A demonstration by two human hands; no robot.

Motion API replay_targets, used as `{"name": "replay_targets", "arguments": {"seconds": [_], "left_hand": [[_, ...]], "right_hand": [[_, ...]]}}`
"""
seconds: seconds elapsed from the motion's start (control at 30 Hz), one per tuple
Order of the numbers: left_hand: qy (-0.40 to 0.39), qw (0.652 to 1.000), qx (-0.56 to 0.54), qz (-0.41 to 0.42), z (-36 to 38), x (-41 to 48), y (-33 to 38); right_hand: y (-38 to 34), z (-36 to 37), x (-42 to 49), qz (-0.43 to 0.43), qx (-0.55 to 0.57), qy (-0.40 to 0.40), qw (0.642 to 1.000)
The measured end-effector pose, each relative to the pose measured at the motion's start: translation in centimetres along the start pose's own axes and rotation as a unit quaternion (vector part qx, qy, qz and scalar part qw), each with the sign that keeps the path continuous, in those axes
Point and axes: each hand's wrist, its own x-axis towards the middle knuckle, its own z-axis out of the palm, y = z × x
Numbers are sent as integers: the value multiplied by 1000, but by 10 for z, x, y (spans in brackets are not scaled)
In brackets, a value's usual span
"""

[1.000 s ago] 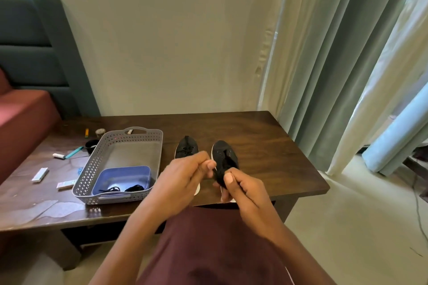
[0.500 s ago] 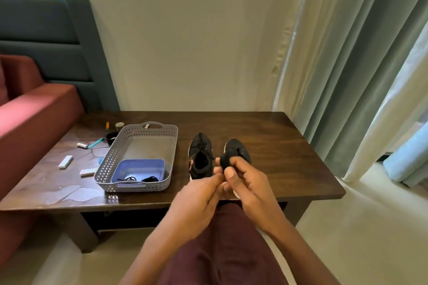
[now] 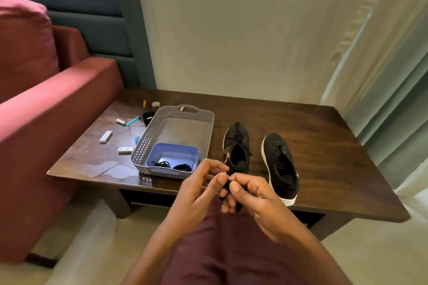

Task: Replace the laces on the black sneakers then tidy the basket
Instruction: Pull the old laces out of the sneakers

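the hands are meeting over the lap, left hand (image 3: 196, 192) and right hand (image 3: 254, 199) both pinching a black lace (image 3: 228, 185). they are covering most of it, making its shape hard to read. the fingers are also hiding the left sneaker's (image 3: 236, 146) heel. the right sneaker (image 3: 280, 164) is sitting just beside it on the table (image 3: 324, 146). left of them, the basket (image 3: 143, 143) is holding a blue tub (image 3: 172, 152) with dark coils (image 3: 183, 167). bits (image 3: 105, 136) beyond it are too small to tell.
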Motion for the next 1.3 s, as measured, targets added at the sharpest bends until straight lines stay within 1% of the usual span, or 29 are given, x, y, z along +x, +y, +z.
{"name": "replay_targets", "arguments": {"seconds": [0.03,0.07,0.17,0.23,0.27,0.3,0.4,0.5,0.57,0.67,0.77,0.87,0.97,1.0,1.07,1.13,1.3], "left_hand": [[3,997,-71,-19,-1,0,-3],[24,990,-135,-41,-3,1,-8],[126,945,-274,-127,-13,9,-22],[164,918,-321,-163,-24,15,-34],[183,912,-324,-175,-31,19,-42],[203,908,-315,-185,-37,24,-51],[255,907,-259,-213,-51,39,-75],[312,895,-210,-241,-62,61,-103],[343,888,-175,-252,-72,77,-119],[361,887,-112,-264,-91,100,-141],[341,893,-13,-294,-111,122,-160],[289,897,74,-324,-128,138,-175],[235,896,130,-355,-135,145,-182],[223,892,154,-362,-137,146,-184],[209,882,199,-373,-137,147,-187],[202,871,232,-382,-136,149,-189],[198,848,283,-402,-131,153,-197]], "right_hand": [[3,4,9,10,47,1,999],[6,8,20,23,86,2,996],[17,15,54,61,173,10,983],[26,18,75,89,202,22,975],[32,19,86,101,196,29,975],[39,20,98,109,170,40,979],[63,19,134,119,38,71,990],[88,17,171,133,-70,101,983],[101,15,196,137,-83,120,980],[119,10,234,121,-91,120,981],[131,2,260,101,-174,86,976],[137,-3,272,103,-222,74,967],[146,-3,277,100,-284,65,951],[149,-3,278,90,-318,58,942],[154,-3,281,68,-406,37,911],[153,-2,284,70,-469,24,880],[151,6,292,109,-546,1,831]]}}
